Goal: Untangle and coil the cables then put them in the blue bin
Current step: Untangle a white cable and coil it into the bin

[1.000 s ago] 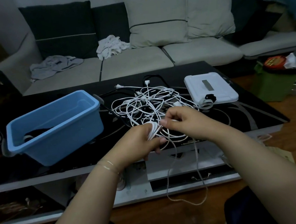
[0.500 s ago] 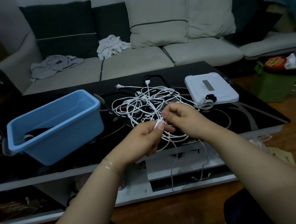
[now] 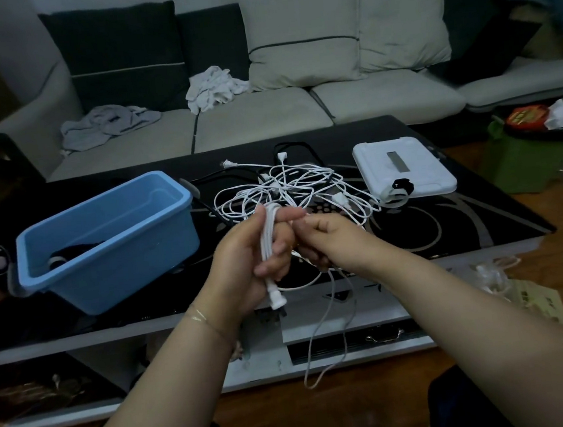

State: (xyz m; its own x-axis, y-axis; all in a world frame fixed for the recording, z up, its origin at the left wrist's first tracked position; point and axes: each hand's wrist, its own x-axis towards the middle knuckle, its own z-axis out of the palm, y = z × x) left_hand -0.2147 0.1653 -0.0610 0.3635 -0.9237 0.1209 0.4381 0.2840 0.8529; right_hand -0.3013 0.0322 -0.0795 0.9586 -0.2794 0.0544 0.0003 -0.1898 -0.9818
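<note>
Coiling a white cable (image 3: 269,245) over the bench (image 3: 463,226).
Left hand (image 3: 252,250) grips its coiled loops; right hand (image 3: 323,236) pinches the hanging strand, fingertips hidden. Blue bin (image 3: 106,264) holds dark, indistinct cables; white tangle (image 3: 291,188) lies beside it.

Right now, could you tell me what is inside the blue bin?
Inside the blue bin lies a dark bundle with a white piece; its near wall hides the rest of the floor.

At frame centre my left hand (image 3: 253,254) grips a folded bundle of white cable (image 3: 269,245), its plug (image 3: 277,299) hanging below. My right hand (image 3: 324,240) pinches the loose strand beside it. The tangled pile (image 3: 291,191) lies on the bench (image 3: 463,223) behind, the blue bin (image 3: 106,264) at left.
</note>
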